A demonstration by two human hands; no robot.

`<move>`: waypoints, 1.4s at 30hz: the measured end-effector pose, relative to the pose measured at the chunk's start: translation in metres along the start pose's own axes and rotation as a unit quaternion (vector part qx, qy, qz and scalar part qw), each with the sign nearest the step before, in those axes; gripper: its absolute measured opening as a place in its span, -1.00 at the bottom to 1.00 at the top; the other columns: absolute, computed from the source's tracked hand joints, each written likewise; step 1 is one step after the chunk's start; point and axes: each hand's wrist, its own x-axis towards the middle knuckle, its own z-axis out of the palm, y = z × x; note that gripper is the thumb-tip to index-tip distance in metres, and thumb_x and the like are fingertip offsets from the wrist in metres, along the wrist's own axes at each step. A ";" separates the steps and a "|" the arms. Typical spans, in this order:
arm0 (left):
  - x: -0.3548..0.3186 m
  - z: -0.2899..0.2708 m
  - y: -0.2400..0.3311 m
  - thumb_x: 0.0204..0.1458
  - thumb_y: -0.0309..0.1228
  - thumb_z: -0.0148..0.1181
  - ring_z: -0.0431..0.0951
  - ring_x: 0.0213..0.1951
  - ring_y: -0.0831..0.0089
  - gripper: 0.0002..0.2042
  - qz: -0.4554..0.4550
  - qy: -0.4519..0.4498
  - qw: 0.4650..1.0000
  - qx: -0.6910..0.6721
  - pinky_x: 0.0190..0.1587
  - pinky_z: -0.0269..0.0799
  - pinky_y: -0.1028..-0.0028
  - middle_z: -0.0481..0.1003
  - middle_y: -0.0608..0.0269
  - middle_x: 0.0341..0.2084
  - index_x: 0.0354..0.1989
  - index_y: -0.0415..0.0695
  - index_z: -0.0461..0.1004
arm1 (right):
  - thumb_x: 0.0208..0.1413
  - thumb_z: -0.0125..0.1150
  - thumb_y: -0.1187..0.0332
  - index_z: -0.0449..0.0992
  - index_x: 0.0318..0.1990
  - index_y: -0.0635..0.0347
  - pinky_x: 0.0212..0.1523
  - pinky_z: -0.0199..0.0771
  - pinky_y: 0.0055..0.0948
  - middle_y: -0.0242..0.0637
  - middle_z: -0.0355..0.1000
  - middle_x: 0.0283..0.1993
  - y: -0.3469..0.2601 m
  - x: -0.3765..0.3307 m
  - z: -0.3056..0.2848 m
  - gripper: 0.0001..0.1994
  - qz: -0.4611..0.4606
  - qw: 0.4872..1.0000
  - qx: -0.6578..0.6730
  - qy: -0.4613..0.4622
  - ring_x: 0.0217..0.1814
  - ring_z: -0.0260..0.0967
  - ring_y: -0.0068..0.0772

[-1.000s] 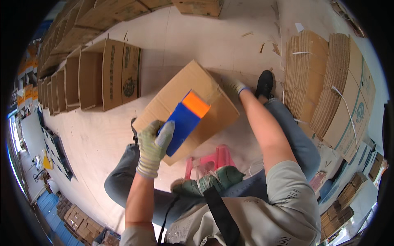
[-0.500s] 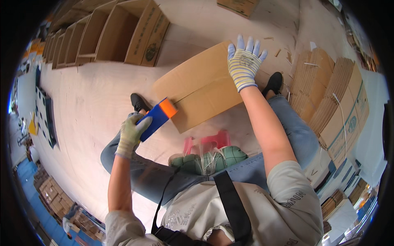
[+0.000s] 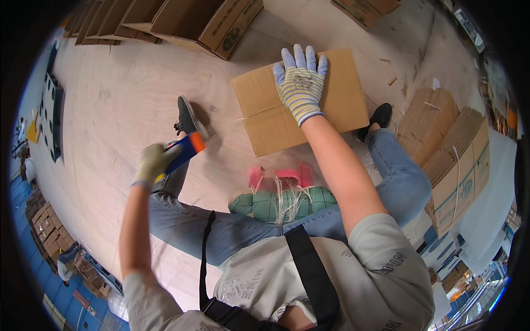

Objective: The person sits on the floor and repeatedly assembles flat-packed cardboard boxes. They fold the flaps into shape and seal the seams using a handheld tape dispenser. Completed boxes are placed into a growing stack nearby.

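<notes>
Right hand [image 3: 301, 83] flat on box [image 3: 301, 107]; left hand [image 3: 150, 164] grips, probably, a tape dispenser [image 3: 185, 151]. Box may slide if pressure eases.

A pale plywood floor [image 3: 132, 94] carries a closed cardboard box [image 3: 342, 105]; open boxes [image 3: 182, 22] stand beyond it, flattened stacks [image 3: 441, 138] to its right.

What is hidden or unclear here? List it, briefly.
- Head view: the patch of the flat brown cardboard box under the gloved right hand is covered.
- The left hand is motion-blurred; its grip on the blue and orange tool is unclear.
- The pink plastic stool is partly hidden by a green cushion.
</notes>
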 end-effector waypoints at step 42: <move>-0.086 -0.020 0.141 -0.28 -0.18 0.34 0.42 -0.27 0.50 -0.61 0.374 0.100 0.876 -0.288 -0.02 0.30 0.41 0.51 0.09 -0.43 -0.48 -0.32 0.48 | 0.11 -0.07 -0.20 0.45 -0.54 0.26 -0.47 0.34 -0.24 -0.09 0.34 -0.66 0.000 -0.045 -0.125 -0.40 0.186 0.832 0.486 -0.190 -0.58 0.35 -0.22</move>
